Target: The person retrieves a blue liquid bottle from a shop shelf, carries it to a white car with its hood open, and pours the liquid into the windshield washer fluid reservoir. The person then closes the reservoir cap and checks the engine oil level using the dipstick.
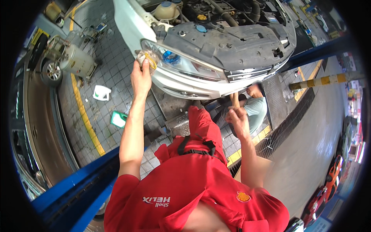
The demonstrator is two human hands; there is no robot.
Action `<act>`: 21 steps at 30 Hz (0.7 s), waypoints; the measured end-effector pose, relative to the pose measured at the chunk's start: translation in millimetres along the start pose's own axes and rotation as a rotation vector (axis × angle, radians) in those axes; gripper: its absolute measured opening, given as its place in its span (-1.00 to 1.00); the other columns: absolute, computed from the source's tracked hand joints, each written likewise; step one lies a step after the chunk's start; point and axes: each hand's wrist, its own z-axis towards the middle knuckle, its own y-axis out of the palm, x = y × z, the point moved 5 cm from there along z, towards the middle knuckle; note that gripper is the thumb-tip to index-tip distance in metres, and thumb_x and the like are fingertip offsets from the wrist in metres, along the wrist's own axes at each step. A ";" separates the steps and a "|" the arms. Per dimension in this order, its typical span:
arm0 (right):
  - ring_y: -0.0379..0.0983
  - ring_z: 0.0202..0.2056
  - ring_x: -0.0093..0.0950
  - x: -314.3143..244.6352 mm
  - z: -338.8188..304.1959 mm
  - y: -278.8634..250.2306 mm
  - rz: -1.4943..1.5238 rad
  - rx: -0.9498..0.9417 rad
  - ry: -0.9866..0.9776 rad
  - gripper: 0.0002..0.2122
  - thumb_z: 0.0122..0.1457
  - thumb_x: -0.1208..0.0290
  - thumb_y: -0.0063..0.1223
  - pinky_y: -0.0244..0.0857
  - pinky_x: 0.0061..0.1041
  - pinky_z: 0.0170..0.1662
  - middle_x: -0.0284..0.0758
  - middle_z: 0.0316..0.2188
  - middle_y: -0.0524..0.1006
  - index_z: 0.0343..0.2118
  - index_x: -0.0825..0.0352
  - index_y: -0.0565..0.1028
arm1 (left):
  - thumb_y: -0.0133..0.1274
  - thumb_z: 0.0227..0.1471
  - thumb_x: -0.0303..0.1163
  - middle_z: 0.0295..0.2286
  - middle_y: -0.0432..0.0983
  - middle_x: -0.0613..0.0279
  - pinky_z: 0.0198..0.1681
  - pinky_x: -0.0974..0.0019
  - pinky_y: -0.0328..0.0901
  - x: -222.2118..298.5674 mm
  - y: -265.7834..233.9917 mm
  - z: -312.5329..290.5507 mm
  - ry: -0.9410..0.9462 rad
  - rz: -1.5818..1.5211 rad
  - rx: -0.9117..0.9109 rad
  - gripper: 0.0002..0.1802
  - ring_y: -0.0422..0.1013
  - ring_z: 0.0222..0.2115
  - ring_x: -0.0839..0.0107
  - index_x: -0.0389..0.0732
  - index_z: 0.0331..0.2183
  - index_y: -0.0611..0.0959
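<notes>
My left hand is raised beside the headlight of a white car. Its thumb and fingers pinch a small crumpled clear plastic bag, with a yellow loop at its side. What the bag contains is not clear. In front of the bumper, my right hand hangs in the air with its fingers curled in. Whatever it may hold is hidden. The car's hood is up, baring a dark plastic cover and the engine bay behind it.
A person in a light green shirt crouches low by the front bumper, just beyond my right hand. White and green jugs stand on the tiled floor at left. Blue lift beams and a yellow-striped post flank the bay.
</notes>
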 end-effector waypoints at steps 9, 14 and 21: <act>0.48 -0.35 -0.61 -157.0 163.9 -56.1 -0.050 0.119 -0.361 -0.72 0.45 0.32 0.02 0.42 -0.57 -0.22 -0.41 -0.37 0.54 0.06 0.41 0.53 | 0.00 0.35 -0.22 -0.08 0.56 -0.18 0.04 -0.03 0.35 9.4 156.2 103.2 0.292 0.167 -0.108 -0.58 0.48 -0.04 -0.15 -0.31 0.08 0.53; 0.49 -0.36 -0.57 -241.4 277.3 -79.1 -0.011 0.108 -0.382 -0.68 0.45 0.28 0.01 0.40 -0.54 -0.21 -0.39 -0.38 0.54 0.06 0.45 0.53 | 0.03 0.32 -0.29 -0.07 0.43 -0.12 0.02 -0.04 0.34 -7.6 207.0 117.7 0.247 0.376 -0.132 -0.60 0.42 -0.04 -0.16 -0.34 0.07 0.51; 0.50 -0.45 -0.57 -283.5 466.6 -100.0 -0.067 0.159 -0.315 -0.62 0.40 0.16 0.10 0.45 -0.53 -0.28 -0.38 -0.43 0.55 0.02 0.44 0.56 | 0.07 0.28 -0.35 -0.07 0.44 -0.16 0.01 -0.08 0.34 -14.8 208.6 114.7 0.234 0.488 -0.103 -0.60 0.42 -0.04 -0.21 -0.35 0.07 0.48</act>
